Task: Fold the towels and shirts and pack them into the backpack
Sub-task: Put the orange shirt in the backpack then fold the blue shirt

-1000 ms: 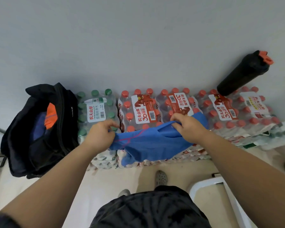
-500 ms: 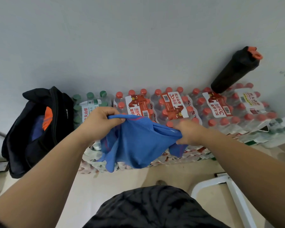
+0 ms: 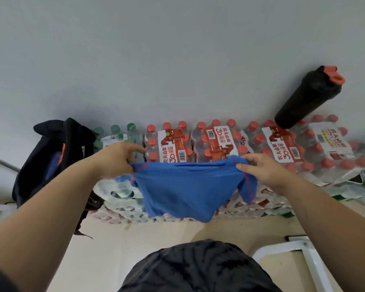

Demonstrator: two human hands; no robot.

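Note:
A blue cloth with pink stitching hangs stretched in the air in front of stacked water bottle packs. My left hand pinches its left top corner, with the index finger pointing outward. My right hand pinches its right top corner. The cloth's lower edge droops toward the floor. A black backpack stands open at the far left against the wall, with blue fabric and an orange patch showing inside.
Shrink-wrapped packs of red-capped bottles and green-capped bottles line the wall. A black shaker bottle with an orange lid stands on the packs at the right. A white metal frame sits on the floor at lower right.
My hands have moved apart, so the bunched blue cloth is now spread wide between them. Its top edge is held level.

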